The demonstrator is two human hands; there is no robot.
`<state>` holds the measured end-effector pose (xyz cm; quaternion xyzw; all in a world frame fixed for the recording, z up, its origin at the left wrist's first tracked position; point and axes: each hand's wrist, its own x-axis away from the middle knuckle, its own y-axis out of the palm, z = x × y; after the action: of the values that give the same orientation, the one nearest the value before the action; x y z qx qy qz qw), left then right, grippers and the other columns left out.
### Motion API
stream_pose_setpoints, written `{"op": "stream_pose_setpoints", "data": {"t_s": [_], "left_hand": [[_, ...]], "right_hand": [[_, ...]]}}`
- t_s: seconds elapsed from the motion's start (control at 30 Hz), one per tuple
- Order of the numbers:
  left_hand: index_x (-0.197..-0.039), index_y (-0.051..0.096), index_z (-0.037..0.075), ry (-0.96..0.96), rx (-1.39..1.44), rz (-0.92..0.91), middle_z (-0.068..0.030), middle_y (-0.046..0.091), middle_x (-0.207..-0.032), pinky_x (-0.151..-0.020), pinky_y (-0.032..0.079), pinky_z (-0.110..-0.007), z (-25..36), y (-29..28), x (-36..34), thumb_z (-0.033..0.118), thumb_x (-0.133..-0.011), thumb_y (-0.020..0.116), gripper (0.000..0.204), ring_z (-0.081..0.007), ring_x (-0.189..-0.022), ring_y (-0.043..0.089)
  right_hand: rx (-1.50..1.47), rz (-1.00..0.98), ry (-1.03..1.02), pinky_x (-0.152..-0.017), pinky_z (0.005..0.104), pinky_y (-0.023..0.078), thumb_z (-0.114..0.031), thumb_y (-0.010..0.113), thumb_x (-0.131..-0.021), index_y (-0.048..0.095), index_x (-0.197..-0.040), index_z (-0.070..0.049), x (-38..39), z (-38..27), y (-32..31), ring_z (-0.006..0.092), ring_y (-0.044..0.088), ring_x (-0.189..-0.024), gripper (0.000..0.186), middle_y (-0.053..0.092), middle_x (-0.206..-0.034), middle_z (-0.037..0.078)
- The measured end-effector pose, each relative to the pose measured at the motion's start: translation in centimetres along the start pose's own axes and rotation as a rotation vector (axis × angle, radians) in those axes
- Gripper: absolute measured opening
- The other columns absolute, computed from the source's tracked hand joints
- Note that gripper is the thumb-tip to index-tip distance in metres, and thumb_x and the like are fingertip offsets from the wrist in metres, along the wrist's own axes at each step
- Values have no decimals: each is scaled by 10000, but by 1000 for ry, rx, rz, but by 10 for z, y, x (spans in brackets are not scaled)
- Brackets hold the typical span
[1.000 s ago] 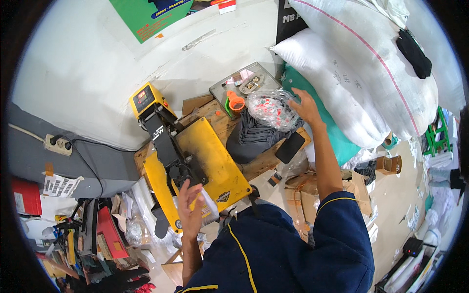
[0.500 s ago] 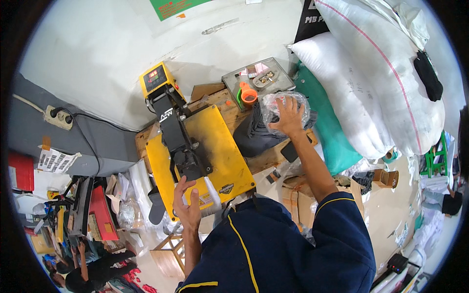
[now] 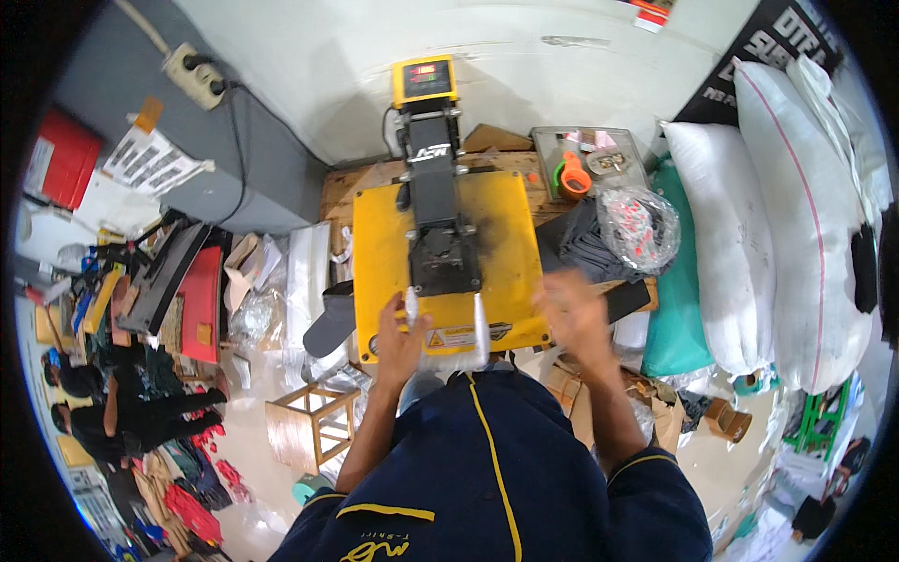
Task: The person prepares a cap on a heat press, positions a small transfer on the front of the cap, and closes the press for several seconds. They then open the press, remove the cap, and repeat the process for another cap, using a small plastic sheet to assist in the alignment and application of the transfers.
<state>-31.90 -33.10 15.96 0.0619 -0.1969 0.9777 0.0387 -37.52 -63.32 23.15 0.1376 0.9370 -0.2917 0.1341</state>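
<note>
A yellow heat press (image 3: 375, 253) with a black arm and a yellow control box (image 3: 426, 80) stands on a wooden table in front of me. My left hand (image 3: 401, 339) grips the left side of the press's white handle (image 3: 478, 328) at its front edge. My right hand (image 3: 573, 317) is blurred, fingers apart and holding nothing, just right of the press's front corner. A clear plastic bag of small red and white pieces (image 3: 640, 228) lies on a dark cloth (image 3: 576, 251) to the right of the press, apart from my right hand.
A grey metal tray (image 3: 627, 150) with an orange tool (image 3: 571, 176) sits behind the bag. White sacks (image 3: 787, 234) and a teal sack (image 3: 679, 309) are stacked at the right. A wooden stool (image 3: 309, 426) and cluttered shelves are at the left, with a power strip (image 3: 192, 75) on the wall.
My right hand let go of the plastic bag and drew back toward me, beside the press. My left hand stayed on the handle. My head turned, so the press now appears centred.
</note>
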Motion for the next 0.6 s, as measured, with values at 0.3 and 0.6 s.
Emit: {"op": "stream_pose_setpoints", "data": {"t_s": [0.3, 0.6], "left_hand": [[-1399, 579, -14, 62, 107, -334, -189, 717, -1212, -903, 535, -354, -11, -55, 5, 293, -1012, 666, 502, -251, -1088, 701], [-1247, 678, -38, -99, 212, 48, -146, 737, -1117, -884, 531, -312, -74, -164, 5, 246, -1017, 658, 366, -172, -964, 676]], "right_hand": [[427, -424, -244, -757, 432, 566, -565, 715, -875, 730, -991, -60, 32, -82, 133, 333, 719, -828, 517, 736, -845, 124], [693, -195, -223, -499, 423, 520, -474, 751, -828, 670, -640, -128, -9, -182, 107, 255, 661, -500, 401, 623, -531, 70]]}}
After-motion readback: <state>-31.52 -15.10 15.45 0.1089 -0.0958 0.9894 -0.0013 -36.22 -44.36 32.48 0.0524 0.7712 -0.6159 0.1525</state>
